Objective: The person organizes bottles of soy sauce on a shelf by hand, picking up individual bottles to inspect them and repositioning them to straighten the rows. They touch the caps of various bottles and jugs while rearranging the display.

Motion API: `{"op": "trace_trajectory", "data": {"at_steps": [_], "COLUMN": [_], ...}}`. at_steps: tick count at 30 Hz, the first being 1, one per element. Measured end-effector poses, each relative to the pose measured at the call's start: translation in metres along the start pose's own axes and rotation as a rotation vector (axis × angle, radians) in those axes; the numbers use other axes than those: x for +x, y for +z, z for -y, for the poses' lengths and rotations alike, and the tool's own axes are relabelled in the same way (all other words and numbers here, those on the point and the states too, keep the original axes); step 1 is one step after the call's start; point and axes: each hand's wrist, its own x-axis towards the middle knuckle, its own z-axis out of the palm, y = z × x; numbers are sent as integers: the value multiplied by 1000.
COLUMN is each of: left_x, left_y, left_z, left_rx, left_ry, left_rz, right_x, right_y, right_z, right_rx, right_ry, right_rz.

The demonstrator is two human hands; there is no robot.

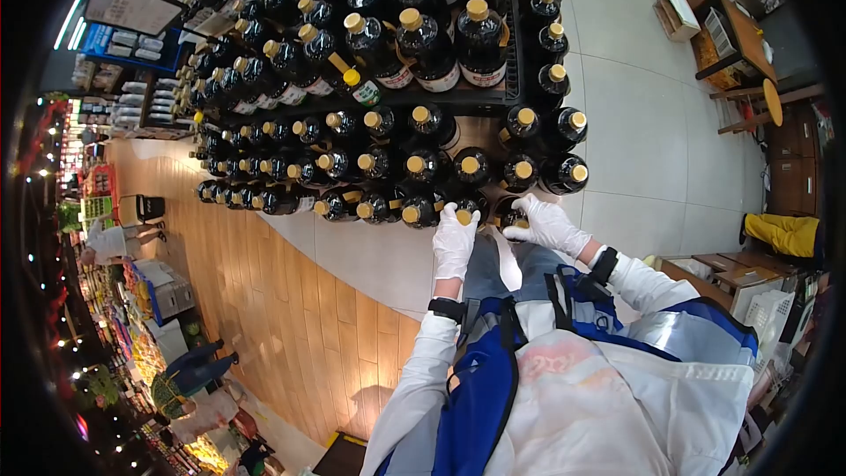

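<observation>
Large dark bottles with yellow caps stand in close rows in front of me. My left hand (454, 247), in a white glove, is closed around the top of a front-row dark bottle (476, 201), its fingers beside the yellow cap. Just to the right, my right hand (551, 227), also gloved, curls around the top of another dark bottle (506, 210). The glove hides part of that bottle. Other dark bottles (471, 165) stand directly behind these two. A smaller green-labelled bottle (361, 88) with a yellow cap sits at the edge of the raised stack.
Behind the floor rows, more bottles stand on a raised black crate (514, 53). Grey tile (634, 150) lies to the right and wooden flooring (264, 291) to the left. A wooden stool (767, 104) stands far right. Other people (189, 379) are at the lower left.
</observation>
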Motion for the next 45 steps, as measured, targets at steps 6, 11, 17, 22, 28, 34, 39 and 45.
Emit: {"op": "trace_trajectory", "data": {"at_steps": [6, 11, 17, 22, 28, 34, 39, 45], "left_x": [-10, -24, -40, -30, 15, 45, 66, 92], "left_y": [3, -21, -49, -63, -70, -70, -43, -53], "left_z": [21, 18, 12, 16, 37, 42, 31, -26], "left_rx": [-80, -131, -200, -229, -348, -390, -408, -95], "left_ry": [-19, -75, -151, -104, 37, 114, 240, 318], "left_rz": [68, 146, 102, 62, 29, 162, 170, 274], "right_x": [9, 18, 76, 135, 134, 81, 54, 61], "right_y": [-45, -86, -143, -168, -112, -90, -59, -18], "right_z": [-29, -37, -22, 1, -5, -9, 12, -3], "right_rx": [20, 15, 5, -133, -275, -106, -143, -159], "right_ry": [121, 249, 102, 110, 43, 168, 226, 252], "right_rz": [-316, -380, -513, -314, -261, -322, -73, -128]}}
